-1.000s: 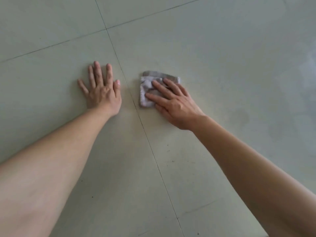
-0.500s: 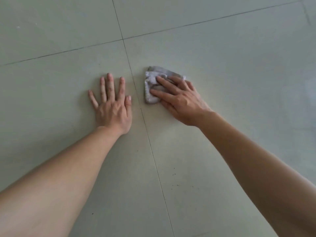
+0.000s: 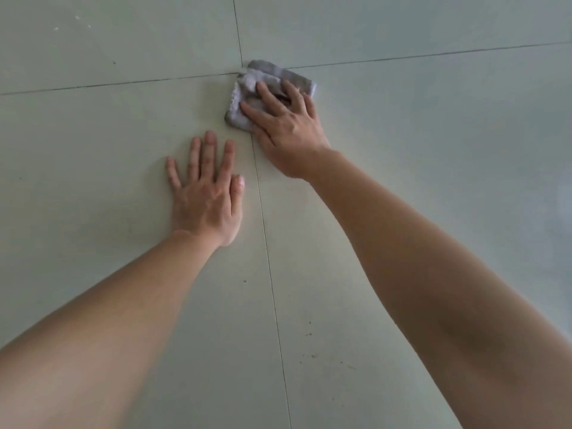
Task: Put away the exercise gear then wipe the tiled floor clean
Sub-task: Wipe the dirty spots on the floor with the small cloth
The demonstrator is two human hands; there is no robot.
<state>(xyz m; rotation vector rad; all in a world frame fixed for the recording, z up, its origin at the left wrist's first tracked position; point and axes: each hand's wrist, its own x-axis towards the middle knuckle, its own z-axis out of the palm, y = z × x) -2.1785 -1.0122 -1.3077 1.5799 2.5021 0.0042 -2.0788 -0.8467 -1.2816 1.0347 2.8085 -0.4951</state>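
Observation:
A folded grey cloth [image 3: 247,85] lies on the pale tiled floor [image 3: 433,150], right at the crossing of two grout lines. My right hand [image 3: 288,128] presses flat on the cloth with its fingers spread over it, covering the cloth's near right part. My left hand [image 3: 207,193] rests palm down on the bare tile nearer to me and left of the lengthwise grout line, fingers apart, holding nothing. Both forearms reach in from the bottom of the view. No exercise gear is in view.
Large pale green-grey tiles fill the whole view, split by thin dark grout lines [image 3: 269,274]. A few small dark specks [image 3: 309,334] lie on the tile between my forearms.
My right hand has pushed the cloth farther away along the floor, up to the grout crossing. My left hand has stayed planted on the tile, now nearer to me than the cloth.

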